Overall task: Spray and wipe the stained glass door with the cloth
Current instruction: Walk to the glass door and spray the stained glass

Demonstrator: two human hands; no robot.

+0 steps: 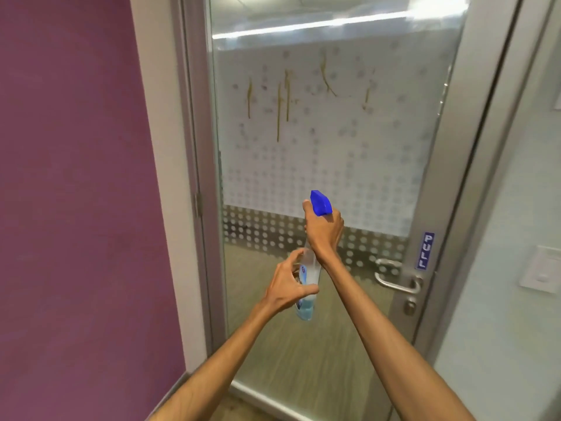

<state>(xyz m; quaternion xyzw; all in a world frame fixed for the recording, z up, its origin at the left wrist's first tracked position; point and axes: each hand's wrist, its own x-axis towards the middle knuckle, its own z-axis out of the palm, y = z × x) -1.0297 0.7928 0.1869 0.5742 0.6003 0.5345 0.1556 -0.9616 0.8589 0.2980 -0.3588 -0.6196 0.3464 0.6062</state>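
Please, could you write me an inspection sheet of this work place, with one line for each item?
Surface: glass door with frosted dot film; yellow-brown stains run down its upper part.
Job's things: spray bottle with blue head, nozzle towards the glass; cloth not seen.
Clutter: nothing seen.
Hands: left hand holds the bottle's body; right hand grips its neck under the blue head.
Cables: nothing seen.
Surroundings: purple wall at left; door handle and PULL sticker at right; white wall plate beyond.
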